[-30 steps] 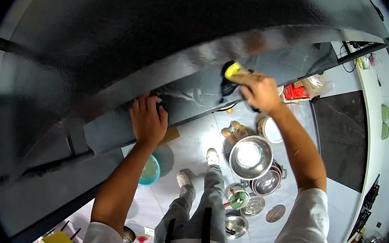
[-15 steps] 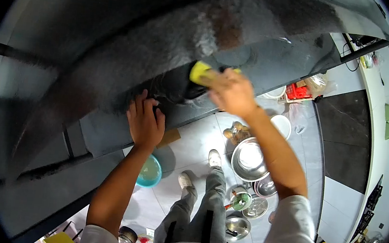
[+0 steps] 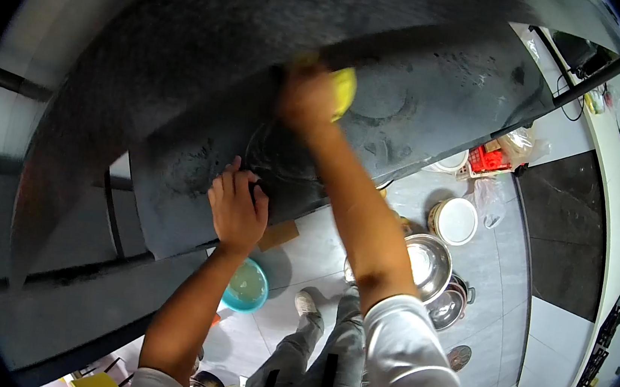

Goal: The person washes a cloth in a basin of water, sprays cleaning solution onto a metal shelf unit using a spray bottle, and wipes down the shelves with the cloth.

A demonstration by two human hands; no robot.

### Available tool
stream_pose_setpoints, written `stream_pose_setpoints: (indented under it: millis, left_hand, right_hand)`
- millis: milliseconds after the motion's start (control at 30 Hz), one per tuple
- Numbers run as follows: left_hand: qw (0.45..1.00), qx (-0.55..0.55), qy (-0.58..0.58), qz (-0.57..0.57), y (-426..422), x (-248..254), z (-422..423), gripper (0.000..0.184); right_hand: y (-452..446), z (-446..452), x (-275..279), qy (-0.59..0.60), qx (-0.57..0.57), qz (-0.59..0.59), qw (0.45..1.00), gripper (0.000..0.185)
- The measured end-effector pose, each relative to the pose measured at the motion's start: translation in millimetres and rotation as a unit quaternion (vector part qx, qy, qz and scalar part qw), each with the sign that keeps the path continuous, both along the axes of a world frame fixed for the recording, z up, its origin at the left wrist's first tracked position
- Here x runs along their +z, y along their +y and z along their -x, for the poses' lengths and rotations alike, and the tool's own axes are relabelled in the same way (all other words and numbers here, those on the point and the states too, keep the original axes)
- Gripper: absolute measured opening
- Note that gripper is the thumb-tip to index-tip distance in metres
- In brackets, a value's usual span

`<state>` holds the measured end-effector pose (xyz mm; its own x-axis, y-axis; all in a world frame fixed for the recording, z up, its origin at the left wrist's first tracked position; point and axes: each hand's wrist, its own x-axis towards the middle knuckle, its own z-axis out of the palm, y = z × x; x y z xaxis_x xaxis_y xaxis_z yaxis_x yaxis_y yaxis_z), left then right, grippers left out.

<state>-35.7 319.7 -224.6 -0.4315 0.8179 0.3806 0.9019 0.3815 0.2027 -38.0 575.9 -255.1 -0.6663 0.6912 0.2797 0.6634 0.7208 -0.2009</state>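
My right hand (image 3: 308, 99) is blurred and closed around a yellow sponge or cloth (image 3: 343, 91), pressed on the dark shelf surface (image 3: 442, 86) well above the floor. Dark smudges and wet-looking streaks mark that surface. My left hand (image 3: 237, 205) rests near the shelf's front edge, fingers spread on it, holding nothing that I can see. A large dark panel (image 3: 192, 22) overhangs the shelf at the top.
On the floor below stand a turquoise basin (image 3: 246, 285) with liquid, a steel bowl (image 3: 427, 266), a lidded pot (image 3: 447, 306) and a white round container (image 3: 457, 221). A red basket (image 3: 487, 159) is at the right. A cardboard piece (image 3: 278, 235) lies under the edge.
My right hand has swept left and farther onto the shelf with the yellow item. My left hand stays at the edge. The view has shifted, showing more of the shelf surface.
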Motion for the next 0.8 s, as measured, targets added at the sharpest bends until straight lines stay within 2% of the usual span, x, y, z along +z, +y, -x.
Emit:
stream_pose_setpoints:
  millis: [33, 100, 200, 267, 300, 333, 367, 400, 467, 533, 567, 600, 633, 667, 700, 733, 800]
  left_hand:
    - [1.0, 0.003, 0.0, 0.002, -2, -1, -1, 0.023]
    - [1.0, 0.008, 0.003, 0.002, -2, -2, 2, 0.023]
    - [0.998, 0.022, -0.026, 0.055, -3, 3, 1, 0.022]
    - [1.0, 0.003, 0.011, 0.011, -1, 0, 3, 0.022]
    - [1.0, -0.004, 0.03, -0.01, -1, -2, 3, 0.022]
    - [1.0, -0.004, 0.027, -0.01, -1, -2, 4, 0.022]
    - [1.0, -0.002, 0.024, -0.011, -1, -3, 4, 0.022]
    - [1.0, 0.001, 0.021, -0.011, 0, -3, 2, 0.021]
    - [1.0, 0.003, 0.019, -0.011, 1, 0, -2, 0.021]
    - [1.0, 0.004, 0.019, -0.012, 2, 1, -1, 0.021]
    - [1.0, 0.006, 0.017, -0.011, 2, -1, -1, 0.021]
    - [1.0, 0.008, 0.014, -0.011, 2, -2, -1, 0.021]
    - [1.0, 0.006, 0.01, -0.012, 0, -2, -2, 0.021]
    - [1.0, 0.004, 0.005, -0.014, 0, -1, -2, 0.021]
    - [1.0, 0.002, 0.0, -0.02, -1, -1, -3, 0.021]
    - [1.0, 0.002, -0.007, -0.022, -1, -1, -4, 0.021]
    - [0.999, -0.001, -0.016, -0.029, -2, 0, -3, 0.021]
  right_hand:
    - [-39, -6, 18, -0.004, 0.081, 0.032, 0.996, 0.037]
    - [-81, -25, 13, 0.133, 0.233, 0.007, 0.963, 0.036]
    - [-70, -91, 23, 0.17, 0.354, 0.084, 0.916, 0.04]
    - [-18, -142, 24, 0.099, 0.31, 0.052, 0.944, 0.045]
    - [16, -165, 27, 0.137, 0.257, 0.047, 0.956, 0.045]
    - [43, -186, 32, 0.14, 0.147, -0.028, 0.979, 0.035]
    - [76, -206, 43, 0.118, 0.093, -0.099, 0.984, 0.032]
    - [113, -221, 33, 0.074, -0.009, -0.103, 0.992, 0.029]
    - [149, -222, 9, 0.078, -0.243, -0.188, 0.949, 0.027]
    - [140, -185, 23, 0.001, -0.345, -0.103, 0.933, 0.035]
    - [131, -153, 27, -0.011, -0.348, -0.099, 0.932, 0.038]
    - [134, -127, 0, -0.007, -0.224, -0.152, 0.963, 0.032]
    - [117, -94, -19, 0.036, -0.142, -0.206, 0.968, 0.026]
    - [75, -73, -5, 0.041, -0.033, -0.186, 0.981, 0.024]
    - [32, -55, 13, 0.049, 0.016, -0.12, 0.991, 0.018]
    - [6, -36, -8, 0.235, 0.038, -0.205, 0.949, 0.019]
    - [-48, -47, 20, 0.227, 0.153, 0.009, 0.962, 0.026]
